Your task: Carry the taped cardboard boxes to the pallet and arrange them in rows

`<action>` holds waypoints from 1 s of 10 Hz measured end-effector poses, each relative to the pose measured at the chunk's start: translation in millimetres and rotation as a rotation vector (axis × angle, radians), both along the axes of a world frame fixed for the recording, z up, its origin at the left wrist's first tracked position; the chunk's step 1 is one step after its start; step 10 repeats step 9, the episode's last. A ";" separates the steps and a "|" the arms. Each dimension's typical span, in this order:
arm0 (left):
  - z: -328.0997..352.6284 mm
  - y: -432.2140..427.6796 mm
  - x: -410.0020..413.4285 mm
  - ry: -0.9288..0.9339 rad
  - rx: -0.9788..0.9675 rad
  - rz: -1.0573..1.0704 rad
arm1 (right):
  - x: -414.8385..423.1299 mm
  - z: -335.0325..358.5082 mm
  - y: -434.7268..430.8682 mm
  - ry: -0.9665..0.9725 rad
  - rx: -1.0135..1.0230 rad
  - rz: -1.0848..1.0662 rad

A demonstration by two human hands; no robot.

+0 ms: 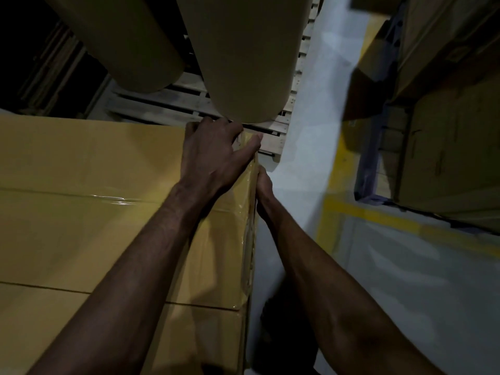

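Left hand [216, 155] curls over far corner of taped box [81, 185], right hand [263, 185] grips side edge just below; likely steadying load for pallet [151, 104] just beyond fingertips

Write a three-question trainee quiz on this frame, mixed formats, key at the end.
1. True or false: the left hand grips the taped cardboard box at its far right top corner.
2. What stands on the wooden pallet ahead of the box? A) large brown rolls B) blue drums C) plastic crates
3. Fill in: the right hand is against the box's ____ side.

Key: 1 true; 2 A; 3 right.
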State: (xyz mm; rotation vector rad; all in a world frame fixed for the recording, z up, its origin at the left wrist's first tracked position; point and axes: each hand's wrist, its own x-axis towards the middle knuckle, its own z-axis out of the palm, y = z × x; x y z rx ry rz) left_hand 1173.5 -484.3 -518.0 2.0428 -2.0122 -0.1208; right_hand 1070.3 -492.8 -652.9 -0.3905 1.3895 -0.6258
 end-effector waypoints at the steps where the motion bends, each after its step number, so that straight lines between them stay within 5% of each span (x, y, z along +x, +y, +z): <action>1: -2.3 4.8 5.0 -0.014 0.041 -0.069 | -9.0 17.8 4.5 0.017 -0.057 0.136; 3: 11.9 66.5 2.0 0.029 0.289 -0.125 | -24.6 106.2 30.8 0.106 -0.212 0.239; 5: 75.8 186.2 -27.7 0.133 0.561 0.073 | -40.1 210.1 110.0 0.302 -0.370 0.500; 8: 148.3 418.5 -75.9 0.313 0.536 0.652 | -45.0 270.4 300.7 0.579 -0.803 1.391; 10: 167.5 487.3 -74.7 0.332 0.476 0.828 | -24.5 291.3 359.0 0.453 -0.952 1.527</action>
